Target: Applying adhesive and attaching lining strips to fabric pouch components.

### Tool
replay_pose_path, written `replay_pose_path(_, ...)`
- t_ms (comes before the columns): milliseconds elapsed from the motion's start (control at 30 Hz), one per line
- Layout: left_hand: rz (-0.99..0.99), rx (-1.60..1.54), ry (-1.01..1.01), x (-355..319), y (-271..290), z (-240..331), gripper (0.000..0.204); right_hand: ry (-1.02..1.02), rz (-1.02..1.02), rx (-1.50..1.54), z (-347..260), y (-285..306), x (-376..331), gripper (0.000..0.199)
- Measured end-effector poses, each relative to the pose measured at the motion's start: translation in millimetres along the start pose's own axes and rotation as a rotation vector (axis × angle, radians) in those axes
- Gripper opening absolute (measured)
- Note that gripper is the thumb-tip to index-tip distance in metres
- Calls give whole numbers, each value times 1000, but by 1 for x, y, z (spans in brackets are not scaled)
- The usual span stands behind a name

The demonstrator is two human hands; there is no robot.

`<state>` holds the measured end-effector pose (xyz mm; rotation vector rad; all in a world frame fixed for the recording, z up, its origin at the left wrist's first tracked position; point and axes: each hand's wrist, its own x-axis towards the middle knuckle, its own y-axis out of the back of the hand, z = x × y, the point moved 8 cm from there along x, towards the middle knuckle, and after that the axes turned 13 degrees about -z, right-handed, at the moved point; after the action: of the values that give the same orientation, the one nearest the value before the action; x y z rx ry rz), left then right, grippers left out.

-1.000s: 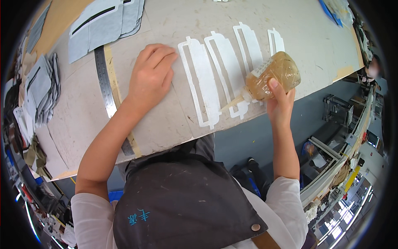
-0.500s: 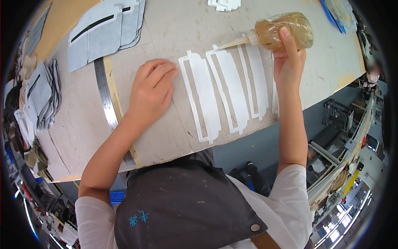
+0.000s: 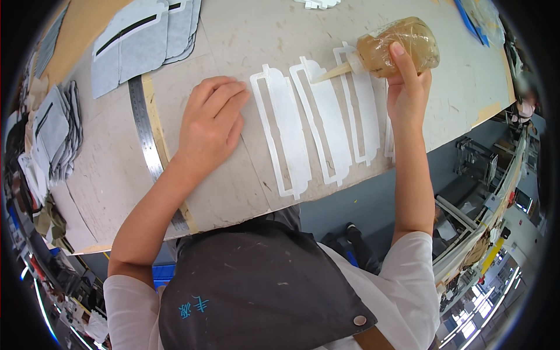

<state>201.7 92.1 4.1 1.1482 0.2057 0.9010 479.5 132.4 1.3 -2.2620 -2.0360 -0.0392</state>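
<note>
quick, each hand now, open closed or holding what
Left hand: loosely open, fingers curled, nothing visible in it.
Right hand: closed around the amber bottle.

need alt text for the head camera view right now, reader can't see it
A person's right-hand grip holds a brownish bottle, its pale nozzle angled toward the second from left of several white slotted pieces on a worktable. The left-hand grip rests loosely curled beside them; a metal ruler and stacked grey pieces lie farther left.

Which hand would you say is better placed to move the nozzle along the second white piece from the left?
Probably the right hand: it holds the bottle, nozzle over that white piece. The left hand is apart from the bottle.
</note>
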Motion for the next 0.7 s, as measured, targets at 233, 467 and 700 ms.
replay_pose_path(233, 28, 19, -36, -1, -1, -2, 30, -90, 11, 4, -2, 4, -31, 41)
replay_pose_path(467, 28, 22, -24, -1, 0, -3, 30, -165, 33, -45, -3, 15, -60, 48)
replay_pose_path(700, 17, 27, -22, -1, 0, -3, 31, -235, 48, -28, 0, 23, -87, 50)
